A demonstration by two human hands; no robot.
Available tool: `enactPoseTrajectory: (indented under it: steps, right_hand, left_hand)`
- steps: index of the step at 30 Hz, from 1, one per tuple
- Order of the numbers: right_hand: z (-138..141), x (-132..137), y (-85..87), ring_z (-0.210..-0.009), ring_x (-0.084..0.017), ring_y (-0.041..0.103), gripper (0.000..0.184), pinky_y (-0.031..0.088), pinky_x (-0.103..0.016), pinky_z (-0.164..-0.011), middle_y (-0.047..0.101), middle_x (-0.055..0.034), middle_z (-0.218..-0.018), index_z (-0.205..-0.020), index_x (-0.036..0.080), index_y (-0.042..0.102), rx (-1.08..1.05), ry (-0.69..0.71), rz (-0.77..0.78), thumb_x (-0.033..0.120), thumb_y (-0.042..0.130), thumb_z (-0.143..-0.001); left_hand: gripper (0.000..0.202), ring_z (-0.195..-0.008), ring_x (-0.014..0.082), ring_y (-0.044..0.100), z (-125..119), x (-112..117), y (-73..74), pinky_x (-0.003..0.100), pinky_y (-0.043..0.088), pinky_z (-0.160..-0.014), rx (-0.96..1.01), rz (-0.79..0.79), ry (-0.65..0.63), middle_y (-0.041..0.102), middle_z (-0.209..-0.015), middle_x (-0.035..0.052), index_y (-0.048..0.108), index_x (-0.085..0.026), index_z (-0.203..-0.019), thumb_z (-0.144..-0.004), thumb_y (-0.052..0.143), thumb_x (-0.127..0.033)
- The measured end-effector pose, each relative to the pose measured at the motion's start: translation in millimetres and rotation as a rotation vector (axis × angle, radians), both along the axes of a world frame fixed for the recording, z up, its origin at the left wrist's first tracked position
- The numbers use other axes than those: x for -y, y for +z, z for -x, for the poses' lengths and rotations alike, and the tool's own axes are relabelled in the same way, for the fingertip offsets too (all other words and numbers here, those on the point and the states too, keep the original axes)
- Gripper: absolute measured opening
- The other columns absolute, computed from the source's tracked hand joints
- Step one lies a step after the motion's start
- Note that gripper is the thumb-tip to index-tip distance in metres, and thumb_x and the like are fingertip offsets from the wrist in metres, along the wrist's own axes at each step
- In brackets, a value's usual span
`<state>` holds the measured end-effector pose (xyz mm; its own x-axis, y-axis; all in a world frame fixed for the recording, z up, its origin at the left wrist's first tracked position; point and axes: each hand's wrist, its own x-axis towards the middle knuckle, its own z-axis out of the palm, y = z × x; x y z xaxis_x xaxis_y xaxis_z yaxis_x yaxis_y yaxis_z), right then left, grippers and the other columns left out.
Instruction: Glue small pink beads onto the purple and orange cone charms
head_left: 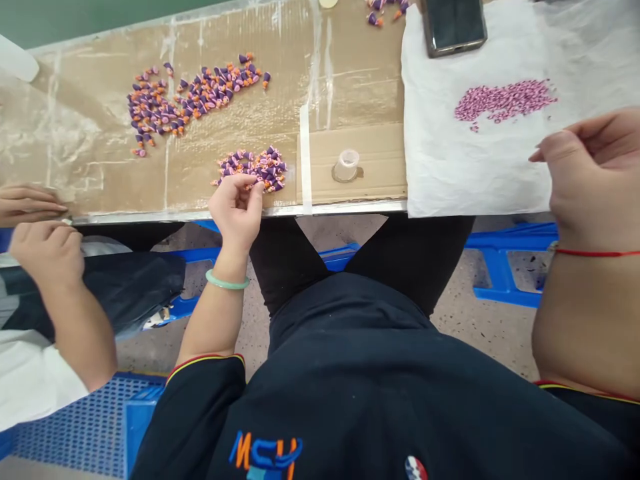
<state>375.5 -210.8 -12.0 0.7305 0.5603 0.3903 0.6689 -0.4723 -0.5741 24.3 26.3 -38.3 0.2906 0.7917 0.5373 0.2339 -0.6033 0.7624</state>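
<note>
Black work shirt (320,400) nearest, logo on chest. Left hand (237,210) in a narrow pinch at the near edge of the purple-orange cone pieces (255,169) on a cardboard-covered bench (360,80); can't tell if it holds one. Right hand (590,173) open, fingers loose, at the edge of white paper (460,167) bearing pink granules (505,101). Clear plastic cup (346,165) just right of pile. Phone (453,27) far on paper. Co-worker's hands (47,250) at left.
</note>
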Motion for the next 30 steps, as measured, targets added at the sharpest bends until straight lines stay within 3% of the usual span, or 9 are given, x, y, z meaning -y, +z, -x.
enactPoseTrajectory:
  steps: [3, 8, 16, 22, 30]
  right_hand:
    - [6, -1, 2.4, -0.072, -0.022, 0.069, 0.022, 0.049, -0.041, -0.062, 0.074, -0.0106, -0.075, -0.078, 0.02, 0.075, 0.005, 0.046, -0.085, 0.04, 0.071, -0.086]
    - [15, 9, 5.9, -0.072, -0.019, 0.067, 0.02, 0.049, -0.038, -0.063, 0.073, -0.009, -0.076, -0.078, 0.017, 0.073, 0.068, 0.017, -0.098, 0.033, 0.068, -0.087]
    - [26, 31, -3.9, -0.068, -0.015, 0.062, 0.012, 0.048, -0.033, -0.066, 0.07, -0.0066, -0.073, -0.075, 0.017, 0.066, -0.015, 0.032, -0.212, 0.019, 0.063, -0.086]
    - [14, 52, -2.5, -0.067, -0.016, 0.06, 0.014, 0.047, -0.033, -0.066, 0.066, -0.0052, -0.07, -0.071, 0.019, 0.06, -0.018, 0.026, -0.361, 0.018, 0.063, -0.085]
    - [0, 62, -22.9, -0.065, -0.016, 0.058, 0.018, 0.047, -0.033, -0.065, 0.064, -0.0033, -0.069, -0.07, 0.021, 0.054, -0.08, -0.026, -0.393, 0.019, 0.062, -0.086]
  left_hand:
    - [0.007, -0.069, 0.0138, 0.058, 0, 0, 0.0, 0.025, 0.048, -0.064, 0.08, 0.007, -0.02, 0.061, -0.076, 0.0004, 0.068, -0.022, -0.083, -0.081, 0.075, -0.023]
    - [0.009, -0.066, 0.0123, 0.06, 2, -4, -2.9, 0.025, 0.048, -0.065, 0.092, 0.012, -0.028, 0.063, -0.076, -0.0002, 0.069, -0.02, -0.084, -0.079, 0.075, -0.025]
    - [0.013, -0.062, 0.012, 0.06, 1, -19, -8.8, 0.026, 0.045, -0.06, 0.093, -0.017, -0.06, 0.063, -0.07, -0.001, 0.069, -0.018, -0.08, -0.075, 0.076, -0.027]
    - [0.021, -0.058, 0.0087, 0.06, 2, -36, -11.0, 0.026, 0.042, -0.059, 0.105, 0.022, -0.03, 0.062, -0.065, -0.0017, 0.068, -0.012, -0.077, -0.071, 0.08, -0.028]
    - [0.025, -0.056, 0.0072, 0.057, 3, -45, -12.4, 0.026, 0.036, -0.055, 0.115, 0.013, -0.004, 0.06, -0.06, -0.0047, 0.066, -0.013, -0.079, -0.071, 0.082, -0.03]
